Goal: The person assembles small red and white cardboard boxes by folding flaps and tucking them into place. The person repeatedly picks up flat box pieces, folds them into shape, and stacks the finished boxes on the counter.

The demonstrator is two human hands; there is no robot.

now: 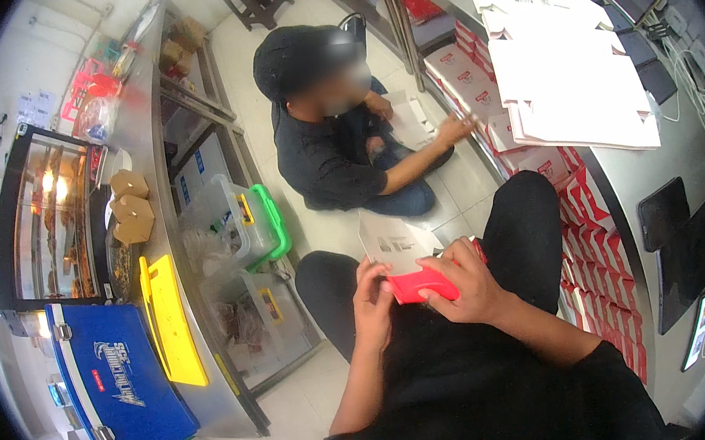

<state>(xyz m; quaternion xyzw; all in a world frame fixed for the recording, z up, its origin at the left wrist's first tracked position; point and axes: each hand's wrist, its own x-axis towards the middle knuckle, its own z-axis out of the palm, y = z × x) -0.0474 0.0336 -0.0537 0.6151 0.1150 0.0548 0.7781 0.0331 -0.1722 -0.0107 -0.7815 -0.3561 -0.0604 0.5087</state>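
I hold a red and white cardboard box blank (413,275) over my lap, partly folded. My left hand (373,303) grips its left edge, fingers curled round the red panel. My right hand (460,282) presses on its right side from above, covering part of the red flap. The white inner flap (389,242) stands up behind my fingers. My knees in black trousers frame it on both sides.
Another person in dark clothes (328,137) sits on the floor ahead, reaching toward folded red and white boxes (590,222) stacked under a steel counter. Flat white box blanks (567,72) lie on that counter. A clear bin with green handle (242,222), yellow board (171,322) and blue cooler (117,378) stand left.
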